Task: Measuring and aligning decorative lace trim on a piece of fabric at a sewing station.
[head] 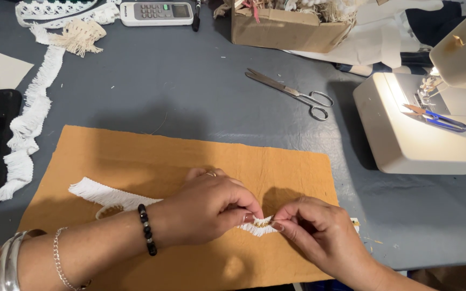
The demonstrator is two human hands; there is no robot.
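Left hand point(206, 207): thumb and forefinger pinched shut on the white cotton fringe trim point(115, 196), near its end. Right hand point(322, 231): fingertips closed on the same end, touching the left's. Trim lies on the mustard-yellow rectangular cloth point(152, 156), trailing away left of both hands. Steel scissors point(292, 92) well beyond, on the grey surface point(190, 81). Judgement: keep the pinches close and the band flat, untwisted.

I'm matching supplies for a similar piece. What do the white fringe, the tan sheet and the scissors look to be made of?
White fringe, pinched by both hands: soft cotton-like thread, matte, with loose cut strands. Tan sheet: woven cloth, matte, with slightly frayed edges. Scissors: bare metal, dull silver sheen all over, handles included.
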